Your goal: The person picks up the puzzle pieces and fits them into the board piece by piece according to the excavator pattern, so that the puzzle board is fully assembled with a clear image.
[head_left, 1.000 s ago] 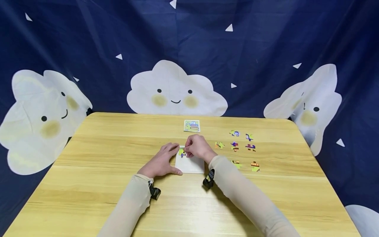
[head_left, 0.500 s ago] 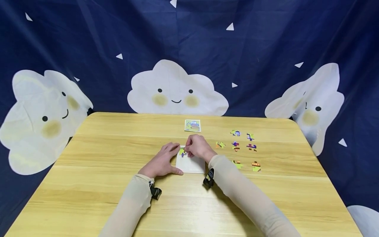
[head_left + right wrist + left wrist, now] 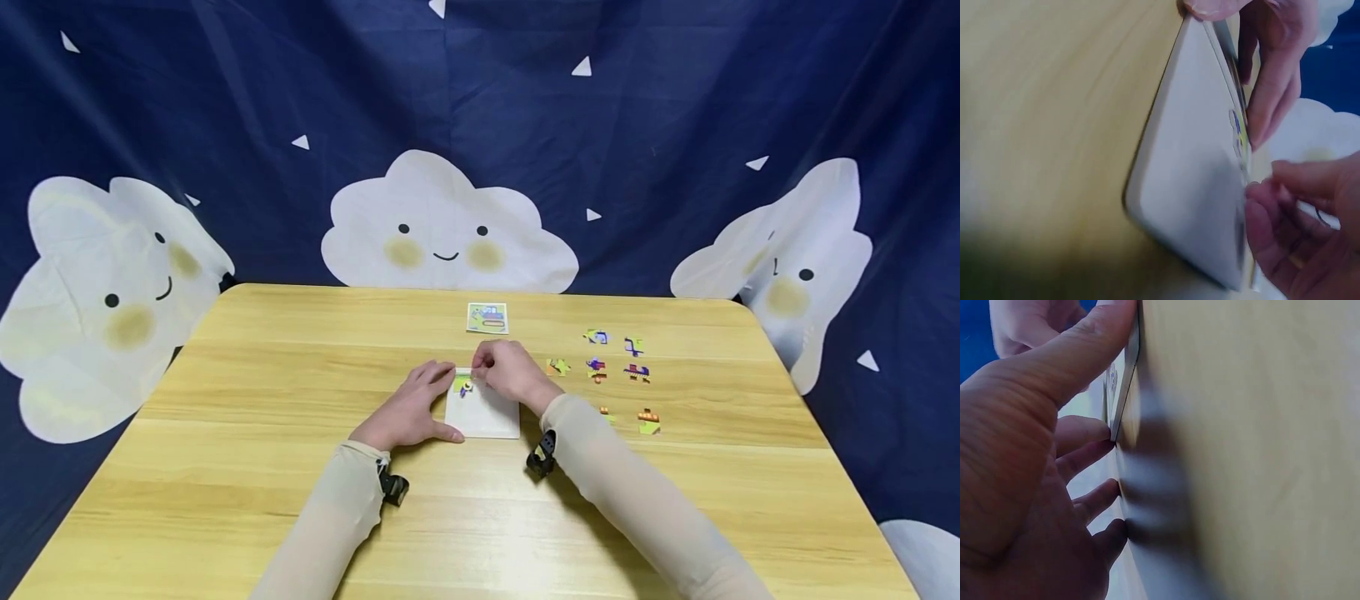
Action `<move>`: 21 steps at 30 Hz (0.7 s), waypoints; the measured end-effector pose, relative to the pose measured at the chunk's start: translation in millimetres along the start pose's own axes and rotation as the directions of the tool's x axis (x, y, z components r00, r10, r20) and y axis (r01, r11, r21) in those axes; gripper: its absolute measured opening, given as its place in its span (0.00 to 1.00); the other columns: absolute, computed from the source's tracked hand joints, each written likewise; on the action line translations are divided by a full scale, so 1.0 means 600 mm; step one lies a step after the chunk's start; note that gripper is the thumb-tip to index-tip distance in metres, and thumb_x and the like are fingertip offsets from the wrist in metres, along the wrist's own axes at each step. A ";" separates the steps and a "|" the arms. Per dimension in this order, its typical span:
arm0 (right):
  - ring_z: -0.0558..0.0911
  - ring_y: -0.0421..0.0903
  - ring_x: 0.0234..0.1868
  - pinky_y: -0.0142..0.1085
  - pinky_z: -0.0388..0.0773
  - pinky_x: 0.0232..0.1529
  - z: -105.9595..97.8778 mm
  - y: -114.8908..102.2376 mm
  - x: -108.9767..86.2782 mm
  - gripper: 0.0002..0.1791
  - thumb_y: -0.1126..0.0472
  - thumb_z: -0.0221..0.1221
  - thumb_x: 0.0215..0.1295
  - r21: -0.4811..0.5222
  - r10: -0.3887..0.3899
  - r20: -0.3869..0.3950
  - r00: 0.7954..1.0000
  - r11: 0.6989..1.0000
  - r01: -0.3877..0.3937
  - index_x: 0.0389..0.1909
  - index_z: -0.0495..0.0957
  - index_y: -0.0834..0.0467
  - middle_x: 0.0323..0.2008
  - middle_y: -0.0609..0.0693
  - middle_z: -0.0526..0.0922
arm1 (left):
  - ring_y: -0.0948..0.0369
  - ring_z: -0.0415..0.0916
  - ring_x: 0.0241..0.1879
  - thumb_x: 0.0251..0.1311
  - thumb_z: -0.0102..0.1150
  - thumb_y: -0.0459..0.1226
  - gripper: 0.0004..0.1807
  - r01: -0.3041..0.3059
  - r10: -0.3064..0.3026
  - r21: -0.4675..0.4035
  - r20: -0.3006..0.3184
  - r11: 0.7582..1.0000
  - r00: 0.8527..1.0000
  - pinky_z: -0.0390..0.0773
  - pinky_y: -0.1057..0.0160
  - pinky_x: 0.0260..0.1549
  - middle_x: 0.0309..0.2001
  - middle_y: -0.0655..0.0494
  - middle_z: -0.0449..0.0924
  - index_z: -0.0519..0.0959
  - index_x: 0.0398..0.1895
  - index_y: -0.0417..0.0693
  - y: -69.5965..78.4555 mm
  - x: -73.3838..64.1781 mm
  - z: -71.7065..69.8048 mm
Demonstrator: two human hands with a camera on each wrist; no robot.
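Note:
A small white puzzle tray [image 3: 483, 421] lies on the table before me. One jigsaw piece [image 3: 464, 386], green with yellow and purple, sits at its far left corner. My left hand [image 3: 408, 410] spans the tray's left side, thumb at the near corner and fingertips at the far one, fingers spread and mostly extended. My right hand [image 3: 510, 371] is over the tray's far edge with bent fingers. Its thumb and index finger meet just right of the piece; in the right wrist view their fingertips [image 3: 1277, 170] hide what is between them, so I cannot tell whether they hold a piece.
To the right lie several loose jigsaw pieces [image 3: 636, 372], spread in rough rows; the right sleeve [image 3: 615, 475] partly covers one piece [image 3: 606, 414]. A picture card [image 3: 487, 317] of an excavator lies beyond the tray. A dark blue curtain [image 3: 637, 125] hangs behind the table [image 3: 300, 333].
My right hand has shifted slightly right, and its wrist has swung right, so the sleeve covers more of a loose piece. The left hand, tray and corner piece stay in place.

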State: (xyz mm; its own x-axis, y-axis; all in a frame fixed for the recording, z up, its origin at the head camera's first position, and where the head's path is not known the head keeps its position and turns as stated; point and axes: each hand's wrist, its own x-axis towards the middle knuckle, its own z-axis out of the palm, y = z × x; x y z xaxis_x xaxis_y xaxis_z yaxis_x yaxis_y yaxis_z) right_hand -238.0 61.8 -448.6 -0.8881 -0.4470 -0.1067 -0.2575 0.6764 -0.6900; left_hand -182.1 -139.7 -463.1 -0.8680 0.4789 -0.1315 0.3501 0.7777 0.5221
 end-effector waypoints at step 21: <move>0.63 0.51 0.70 0.53 0.67 0.62 -0.023 0.023 -0.061 0.25 0.61 0.51 0.74 -0.531 -0.337 0.387 0.858 0.679 0.506 0.71 0.68 0.52 0.72 0.48 0.63 | 0.47 0.38 0.75 0.49 0.71 0.58 0.57 -0.033 0.033 0.010 0.012 0.999 0.999 0.50 0.45 0.69 0.76 0.49 0.50 0.56 0.75 0.39 -0.003 -0.003 -0.001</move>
State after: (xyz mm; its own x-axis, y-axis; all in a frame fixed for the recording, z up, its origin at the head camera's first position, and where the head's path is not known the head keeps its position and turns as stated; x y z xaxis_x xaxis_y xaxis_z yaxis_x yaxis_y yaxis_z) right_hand -214.2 95.7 -444.3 -0.5281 -0.8381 -0.1366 -0.8268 0.5442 -0.1423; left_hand -181.4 -142.3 -463.7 -0.8516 0.5094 -0.1239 0.3825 0.7654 0.5176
